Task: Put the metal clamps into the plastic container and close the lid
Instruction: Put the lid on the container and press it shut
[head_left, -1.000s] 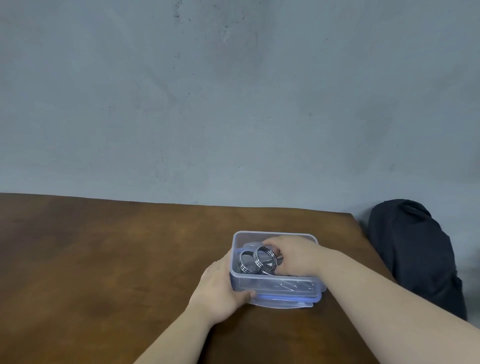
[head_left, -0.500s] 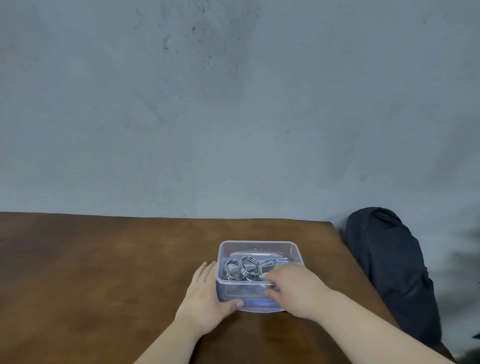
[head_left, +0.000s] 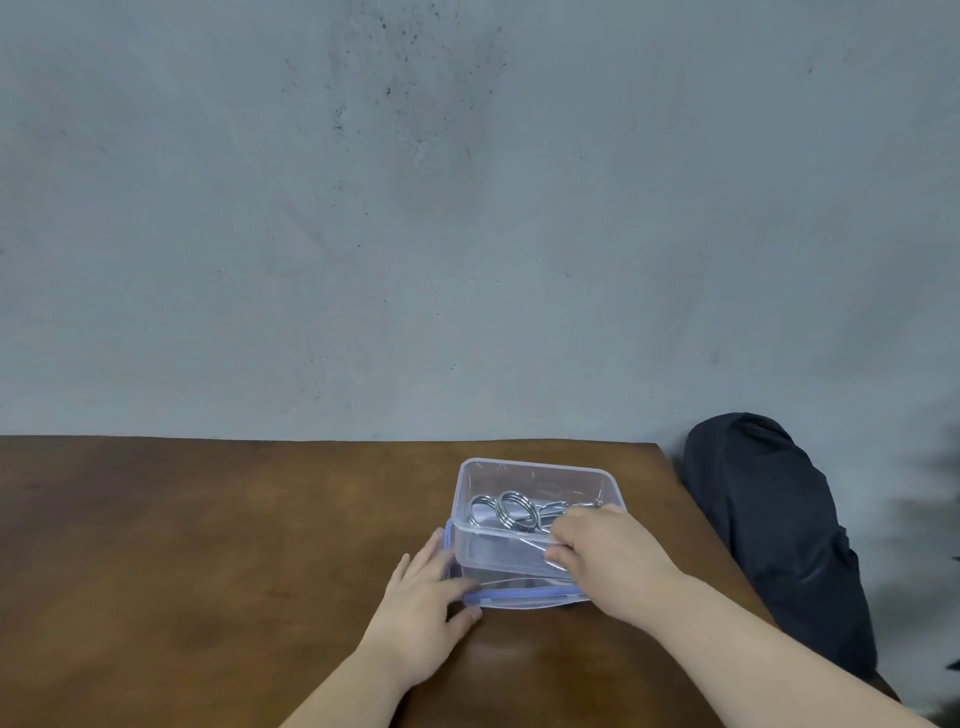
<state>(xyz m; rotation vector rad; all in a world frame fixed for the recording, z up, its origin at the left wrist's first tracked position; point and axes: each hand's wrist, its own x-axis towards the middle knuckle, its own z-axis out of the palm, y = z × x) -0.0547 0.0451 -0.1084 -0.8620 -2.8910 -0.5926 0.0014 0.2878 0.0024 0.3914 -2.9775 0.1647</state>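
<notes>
Head view. One clear plastic container (head_left: 535, 519), open on top, sits on one brown wooden counter (head_left: 208, 545), right of centre and nearer the far edge than the near one. Inside it: metal clamps (head_left: 506, 510), two coiled rings visible side by side with thin wire arms running right; exact count beyond those two coils cannot be told. One blue-rimmed lid (head_left: 519, 597) lies under the container, its near edge and left edge sticking out from beneath the base.

Two hands. Left hand (head_left: 426, 608) lies flat and spread on the counter, fingers against the container's left wall and the lid's corner, gripping nothing. Right hand (head_left: 608, 556) is curled over the container's near right rim, fingers bent onto the wall; whether they pinch the rim or a clamp arm cannot be told.

One dark bag (head_left: 769, 535) stands off the counter's right edge against the grey wall (head_left: 467, 208). Counter's right edge runs just beside the container; the left half of the counter is bare wood.
</notes>
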